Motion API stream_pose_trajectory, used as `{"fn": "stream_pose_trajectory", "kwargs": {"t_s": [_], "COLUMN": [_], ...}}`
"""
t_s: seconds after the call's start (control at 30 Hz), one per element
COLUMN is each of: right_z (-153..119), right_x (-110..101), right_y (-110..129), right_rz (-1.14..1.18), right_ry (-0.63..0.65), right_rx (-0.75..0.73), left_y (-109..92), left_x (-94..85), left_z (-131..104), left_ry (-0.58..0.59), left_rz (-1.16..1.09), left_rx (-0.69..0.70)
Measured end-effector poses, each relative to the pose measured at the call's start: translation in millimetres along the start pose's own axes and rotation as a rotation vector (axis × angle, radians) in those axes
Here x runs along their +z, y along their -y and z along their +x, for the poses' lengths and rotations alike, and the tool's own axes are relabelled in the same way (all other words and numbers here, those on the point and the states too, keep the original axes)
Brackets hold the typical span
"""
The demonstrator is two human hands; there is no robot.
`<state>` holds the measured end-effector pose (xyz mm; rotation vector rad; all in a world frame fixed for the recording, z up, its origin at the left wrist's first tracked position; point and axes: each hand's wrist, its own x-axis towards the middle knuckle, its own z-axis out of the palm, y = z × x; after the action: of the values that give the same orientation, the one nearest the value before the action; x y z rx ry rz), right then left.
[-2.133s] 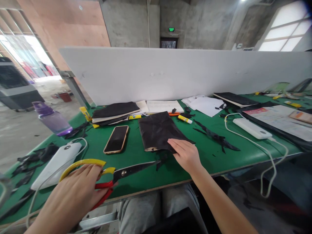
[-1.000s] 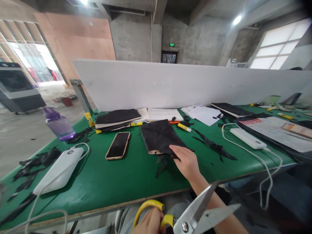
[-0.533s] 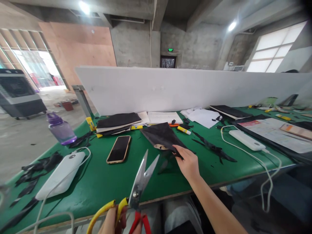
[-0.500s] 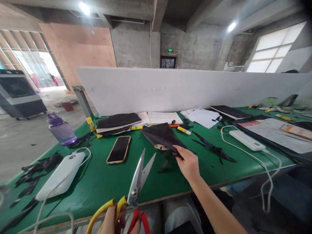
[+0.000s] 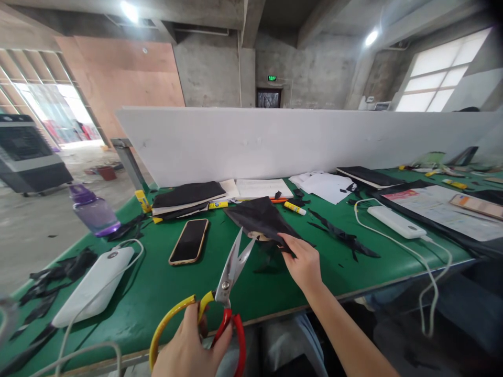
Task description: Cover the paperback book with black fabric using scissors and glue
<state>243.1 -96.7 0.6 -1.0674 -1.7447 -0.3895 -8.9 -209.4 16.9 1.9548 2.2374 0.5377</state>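
Observation:
Scissors (image 5: 225, 286) with one yellow and one red handle are gripped in my left hand (image 5: 192, 340), over the front of the table. Their blades are parted and point up and away, the tips close to a black sheet (image 5: 264, 217). My right hand (image 5: 302, 259) pinches the near right edge of that sheet, thumb on top, lifting it a little off the table. A pale oval patch with dark marks (image 5: 257, 236) shows at the sheet's left edge; I cannot tell whether it is a hole or a print. The sheet's underside is hidden.
Left on the green table (image 5: 153, 298) are a phone (image 5: 189, 241), a white power bank (image 5: 96, 283) with a cable and a purple bottle (image 5: 94, 212). A glue stick (image 5: 294, 208), black scraps (image 5: 343, 235) and another power bank (image 5: 396, 222) lie right. A white partition (image 5: 251, 144) stands behind.
My left hand has come up and forward to the right, bringing the open scissors nearer the black sheet. My right hand keeps its pinch in nearly the same spot.

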Motion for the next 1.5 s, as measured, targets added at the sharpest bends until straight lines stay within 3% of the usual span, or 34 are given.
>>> {"fn": "stream_pose_trajectory", "kwargs": {"t_s": [0.27,0.53,0.9,1.23,1.5], "right_z": [-0.8,-2.3,-0.8,-1.7,-1.2], "right_x": [-0.1,0.7,0.0,0.3,0.7], "right_y": [-0.9,-2.4,-1.9,-2.2,-3.2], "right_rz": [0.014,0.028,0.003,0.007,0.010], "right_ry": [-0.005,-0.002,-0.014,0.002,-0.008], "right_rx": [-0.005,-0.009,-0.028,-0.019,-0.024], "left_y": [-4.3,3.3,11.7,13.1,11.1], "left_x": [3.0,14.1,23.4,22.0,18.7], "left_z": [10.0,15.4,24.6,26.4,24.4], "left_ry": [0.003,-0.092,-0.096,-0.050,-0.145], "left_rz": [0.063,0.008,-0.056,-0.112,-0.098], "left_rx": [0.034,0.137,0.148,0.162,0.242]}}
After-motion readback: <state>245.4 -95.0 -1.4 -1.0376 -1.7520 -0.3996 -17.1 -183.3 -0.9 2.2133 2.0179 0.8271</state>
